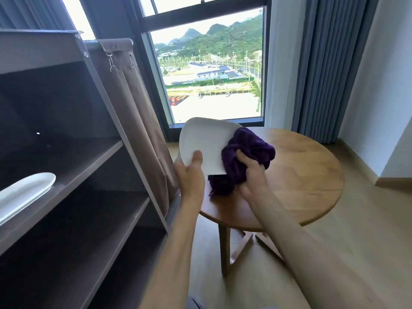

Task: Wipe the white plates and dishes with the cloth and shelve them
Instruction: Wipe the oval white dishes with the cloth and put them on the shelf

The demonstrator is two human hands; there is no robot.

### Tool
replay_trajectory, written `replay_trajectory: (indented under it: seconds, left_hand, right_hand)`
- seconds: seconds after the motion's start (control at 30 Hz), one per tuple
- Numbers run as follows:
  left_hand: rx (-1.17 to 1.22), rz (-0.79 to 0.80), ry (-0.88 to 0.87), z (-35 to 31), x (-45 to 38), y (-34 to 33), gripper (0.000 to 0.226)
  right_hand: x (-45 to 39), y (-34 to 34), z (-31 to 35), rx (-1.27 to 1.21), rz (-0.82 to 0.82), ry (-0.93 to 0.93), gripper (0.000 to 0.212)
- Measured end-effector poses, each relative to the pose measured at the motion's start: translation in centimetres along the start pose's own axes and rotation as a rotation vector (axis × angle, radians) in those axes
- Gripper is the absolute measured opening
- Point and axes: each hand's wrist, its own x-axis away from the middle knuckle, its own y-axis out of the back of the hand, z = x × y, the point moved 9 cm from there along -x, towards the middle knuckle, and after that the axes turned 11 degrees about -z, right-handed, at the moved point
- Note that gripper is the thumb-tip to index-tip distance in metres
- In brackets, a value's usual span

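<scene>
Daylight from a tall dark-framed window [209,70] in the upper middle of the frame falls on a pale wood-look floor [347,237] and a round table [296,175] of warm, smooth-grained wood standing on angled legs at centre right.

Just left of centre, the left hand [189,175] grips a white plate [205,143] by its lower left edge, thumb laid flat on the face and fingers hidden behind. The plate is glossy, roughly square with rounded corners, and is held tilted above the table's near left rim. The right hand [252,172] is clenched on a bunched purple cloth [247,150], a plush, fuzzy fabric pressed against the plate's right edge; a loose tail of it hangs below the plate towards the tabletop.

Filling the left half of the frame is an open shelf unit [93,166] with matte grey-brown boards and a slim metal frame. On its middle shelf at the far left lies a long oval white dish [24,192], smooth and shallow. A brown fabric cover [131,103] hangs in soft folds from metal clips at the unit's side. Grey-blue pleated curtains [323,63] hang at the upper right beside a plain white wall [383,85].
</scene>
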Motion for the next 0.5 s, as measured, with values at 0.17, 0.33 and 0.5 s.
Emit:
replay_trajectory:
  seconds: [0.17, 0.33, 0.5]
  left_hand:
    - [-0.295, 0.352, -0.122, -4.4, -3.2, -0.4, 0.018]
    - [-0.591, 0.581, -0.08, -5.9, -4.5, -1.0, 0.013]
    - [-0.183, 0.34, 0.134, -4.2, -2.3, -1.9, 0.049]
  right_hand:
    - [0.4, -1.3, 3.9, 0.246, 0.267, 0.223, 0.033]
    - [1.5, -3.8, 3.9, 0.511, 0.352, 0.31, 0.051]
    - [1.6, -4.9, 3.5, 0.485, 0.254, 0.28, 0.049]
